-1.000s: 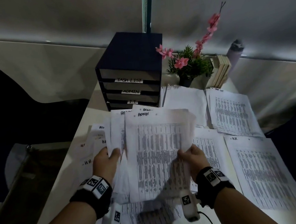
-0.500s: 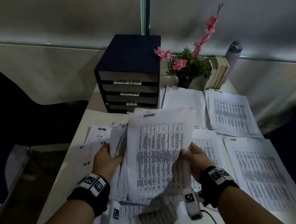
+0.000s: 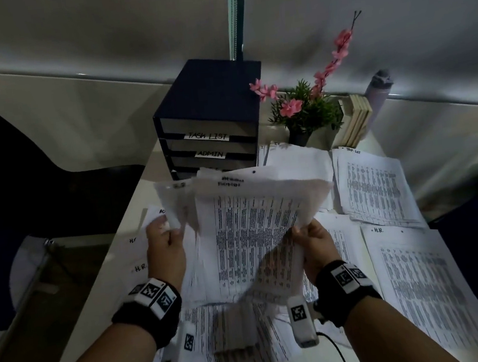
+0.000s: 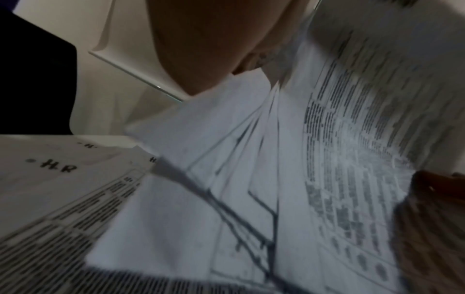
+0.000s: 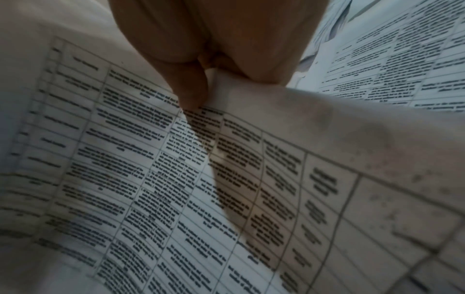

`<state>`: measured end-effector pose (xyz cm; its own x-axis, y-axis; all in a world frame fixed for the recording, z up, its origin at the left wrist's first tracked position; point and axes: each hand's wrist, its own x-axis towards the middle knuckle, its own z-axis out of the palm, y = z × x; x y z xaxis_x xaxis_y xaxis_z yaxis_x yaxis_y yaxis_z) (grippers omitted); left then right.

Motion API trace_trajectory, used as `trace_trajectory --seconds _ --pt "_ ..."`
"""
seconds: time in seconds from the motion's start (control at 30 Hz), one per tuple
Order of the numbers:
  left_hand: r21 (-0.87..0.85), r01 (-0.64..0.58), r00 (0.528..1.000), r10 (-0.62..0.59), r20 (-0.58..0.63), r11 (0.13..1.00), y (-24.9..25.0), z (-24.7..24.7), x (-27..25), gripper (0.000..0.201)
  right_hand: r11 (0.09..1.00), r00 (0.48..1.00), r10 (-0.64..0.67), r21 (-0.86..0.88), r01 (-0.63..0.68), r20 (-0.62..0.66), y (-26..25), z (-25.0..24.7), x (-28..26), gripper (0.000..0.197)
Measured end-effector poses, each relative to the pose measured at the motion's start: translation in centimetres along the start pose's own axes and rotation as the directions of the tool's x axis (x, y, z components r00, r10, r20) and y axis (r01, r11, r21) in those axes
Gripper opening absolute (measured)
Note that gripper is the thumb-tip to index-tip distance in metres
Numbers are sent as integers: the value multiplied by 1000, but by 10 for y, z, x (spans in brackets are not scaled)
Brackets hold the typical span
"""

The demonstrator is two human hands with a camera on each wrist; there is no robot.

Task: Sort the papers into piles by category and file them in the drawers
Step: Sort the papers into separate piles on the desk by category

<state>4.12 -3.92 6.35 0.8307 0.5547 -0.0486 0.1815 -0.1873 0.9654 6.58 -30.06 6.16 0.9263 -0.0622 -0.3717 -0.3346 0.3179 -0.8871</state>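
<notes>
Both hands were up over the desk (image 3: 101,286), and between them hung a fanned sheaf (image 3: 247,239) of printed tables, lifted clear of the loose papers (image 3: 236,337) below. The left hand (image 3: 166,256) gripped the sheaf's left edge, fingers curled round several sheets; the left wrist view showed those sheets splayed apart like a deck of cards. The right hand (image 3: 315,240) pinched the right edge of the front sheet, thumb (image 5: 191,87) on its printed face in the right wrist view, the paper buckling beneath it. A handwritten heading topped the front sheet, too blurred to read for certain.

Straight ahead at the back of the desk stood the dark drawer unit (image 3: 210,119), with labels reading TASK LIST and ADMIN on its drawers; the lower ones were hidden behind the raised sheaf. To the right lay sorted piles: one headed Task List (image 3: 374,187), and nearer, one marked H.R. (image 3: 418,274). More H.R. sheets (image 3: 140,265) sat at the left edge, just beside the left hand. A potted plant (image 3: 304,115) with pink blossoms stood right of the drawers, books (image 3: 357,121) and a bottle (image 3: 378,86) beyond it.
</notes>
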Motion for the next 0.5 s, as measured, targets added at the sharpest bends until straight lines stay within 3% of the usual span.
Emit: trace_trajectory --seconds 0.07,0.13,0.2,0.33,0.4,0.43,0.5 --pt "-22 -10 994 8 -108 1000 6 -3 -1 26 1000 1000 -3 5 3 -8 -1 0 1 24" --pt "28 -14 992 17 -127 1000 9 -8 0 22 1000 999 -7 -4 6 -34 -1 -2 2 26" --pt "78 -40 998 44 -40 996 11 -11 1 24 1000 999 -7 -6 7 -38 -3 -3 3 27" --pt "-74 -89 972 103 213 993 18 -8 -3 20 999 999 -34 -31 34 0 -12 3 1 26" --pt "6 -186 944 177 278 983 24 -1 -3 38 994 996 -85 -61 86 27 -18 9 -2 28" --pt "82 -239 934 206 290 968 26 4 -2 37 989 992 -121 -77 124 35 -22 11 -3 27" --pt "171 -323 932 282 230 931 34 13 -2 10 965 973 -230 -122 231 18 -30 17 -8 25"
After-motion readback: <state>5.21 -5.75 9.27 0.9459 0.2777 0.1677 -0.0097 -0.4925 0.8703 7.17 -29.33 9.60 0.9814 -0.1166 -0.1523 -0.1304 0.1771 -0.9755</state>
